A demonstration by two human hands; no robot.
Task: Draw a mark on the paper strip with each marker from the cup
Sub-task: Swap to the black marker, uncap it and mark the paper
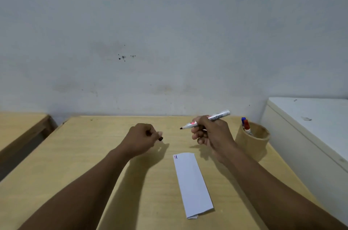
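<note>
Table [79,164]: runs up to the wall [169,32] at its far edge.
Paper strip [191,182]: flat on the table, near the person, right of centre, far end leaning a little left.
Cup [253,141]: upright on the table at the far right, beyond and right of the strip.
Markers in cup [245,125]: two, standing in its left side.
Left hand [143,140]: above the table, left of and beyond the strip, a cap [160,138] in its fingertips.
Right hand [211,135]: between left hand and cup, over the strip's far end.
Uncapped marker [207,119]: in the right hand, tip toward the left hand, apart from it.
Cabinet [310,126]: right of the table, beside the cup.
Second table [20,128]: off to the left.
</note>
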